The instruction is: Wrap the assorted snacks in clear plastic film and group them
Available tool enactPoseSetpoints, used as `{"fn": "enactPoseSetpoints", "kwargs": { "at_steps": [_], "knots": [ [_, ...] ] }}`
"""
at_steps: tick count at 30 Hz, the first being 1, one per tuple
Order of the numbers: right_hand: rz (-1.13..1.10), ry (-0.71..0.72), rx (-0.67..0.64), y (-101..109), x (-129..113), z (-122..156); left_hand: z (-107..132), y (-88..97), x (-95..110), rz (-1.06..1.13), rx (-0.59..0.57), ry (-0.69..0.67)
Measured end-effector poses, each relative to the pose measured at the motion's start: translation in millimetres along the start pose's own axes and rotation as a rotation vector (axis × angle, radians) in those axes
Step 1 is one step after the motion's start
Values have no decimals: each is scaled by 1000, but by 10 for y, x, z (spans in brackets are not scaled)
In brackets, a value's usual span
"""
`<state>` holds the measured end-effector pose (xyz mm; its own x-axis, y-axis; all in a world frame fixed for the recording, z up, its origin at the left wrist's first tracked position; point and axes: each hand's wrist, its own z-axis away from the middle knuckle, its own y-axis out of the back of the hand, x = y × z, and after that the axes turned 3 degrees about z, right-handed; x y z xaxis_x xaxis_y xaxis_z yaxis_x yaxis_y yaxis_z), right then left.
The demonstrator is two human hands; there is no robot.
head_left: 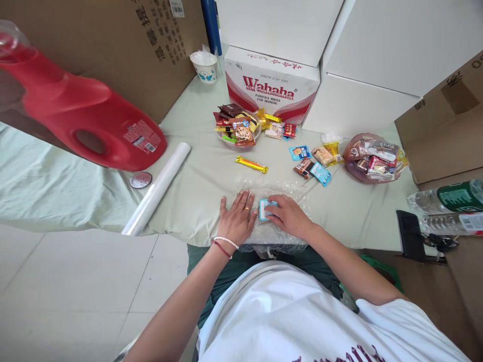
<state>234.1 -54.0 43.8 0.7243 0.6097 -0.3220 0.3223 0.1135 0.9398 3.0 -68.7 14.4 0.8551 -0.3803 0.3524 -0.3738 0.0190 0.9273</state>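
Observation:
My left hand [238,217] lies flat with fingers stretched out on a sheet of clear plastic wrap [281,188] spread at the near edge of the pale green cloth [196,186]. My right hand [289,216] rests on the same wrap, its fingers curled onto a small blue snack packet [264,208] that sits between the two hands. A bracelet circles the left wrist, and a ring shows on one left finger.
A roll of clear wrap [158,187] lies to the left, near a red jug [81,113] and a round lid [141,179]. Loose snacks, a bowl of snacks [237,129] and a bag of snacks [373,158] lie beyond. A Wahaha box [273,85] and cartons stand behind; bottles [451,198] are at right.

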Motion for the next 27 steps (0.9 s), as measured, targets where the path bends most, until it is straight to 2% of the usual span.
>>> {"fn": "enactPoseSetpoints", "kwargs": {
  "at_steps": [3,6,10,13,15,17,19,22,24,27],
  "knots": [
    [11,15,-1,-43,-22,-14,-6,8,-9,18,-1,2],
    [-14,28,24,2,-14,-15,-15,15,-47,62,4,24],
    [-98,48,199,167,13,93,-17,5,-181,127,42,35],
    [-146,68,271,283,-6,364,7,20,-321,148,56,-30],
    [-126,131,200,282,-38,633,52,71,-403,154,99,-80],
    [-58,205,88,195,-60,919,129,152,-461,161,143,-182],
    [28,231,12,51,-52,1161,237,234,-494,181,94,-376],
    [81,167,18,-132,9,1342,408,290,-512,186,-115,-597],
    [22,104,46,-143,49,1322,477,275,-512,156,-197,-591],
    [-204,43,47,46,80,1139,445,235,-495,186,-161,-472]
  ]
}}
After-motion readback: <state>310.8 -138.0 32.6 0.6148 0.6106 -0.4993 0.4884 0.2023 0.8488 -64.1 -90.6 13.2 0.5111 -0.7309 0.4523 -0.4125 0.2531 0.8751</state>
